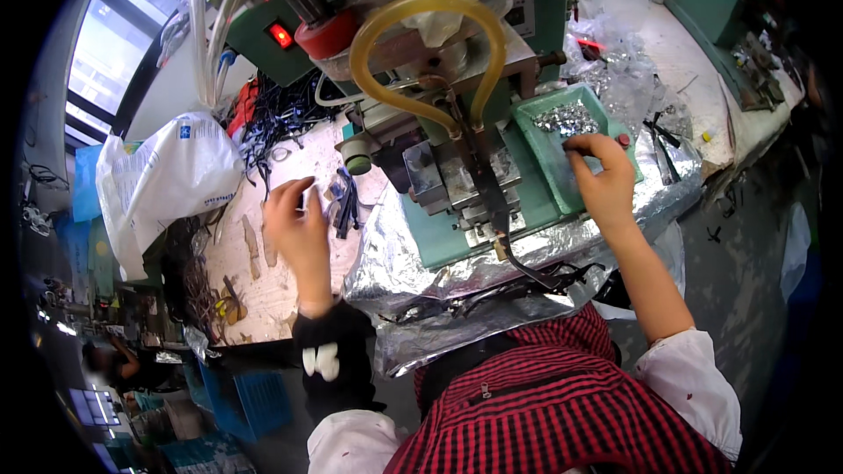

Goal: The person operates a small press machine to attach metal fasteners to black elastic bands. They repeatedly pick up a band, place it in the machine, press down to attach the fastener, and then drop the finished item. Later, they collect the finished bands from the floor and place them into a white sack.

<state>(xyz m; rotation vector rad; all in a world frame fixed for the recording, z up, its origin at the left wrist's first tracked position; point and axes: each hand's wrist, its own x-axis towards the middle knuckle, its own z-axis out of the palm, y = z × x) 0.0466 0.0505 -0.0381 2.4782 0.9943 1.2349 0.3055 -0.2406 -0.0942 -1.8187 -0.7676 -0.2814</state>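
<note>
Two hands flank a green machine (457,167) on foil: right hand (604,183) fingers pinch small metal parts (566,118) in a green tray (536,136); left hand (299,228) grips black pieces (344,202) above the worn table (255,272)

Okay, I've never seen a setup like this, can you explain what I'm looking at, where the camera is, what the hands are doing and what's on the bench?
The one picture comes from a wide camera worn on a person's head, looking down, so straight edges bend near the rim. The two bare hands belong to that person.

In the middle stands a green bench machine with a yellowish looped hose and a red lit display. Crinkled silver foil covers the bench in front of it.

The right hand reaches into a green tray of small shiny metal pieces; whether its fingers have pinched one is too small to tell.

The left hand rests on the worn worktop, its fingers at some small dark parts. Beyond lie a pile of dark cords and a white plastic bag.
</note>
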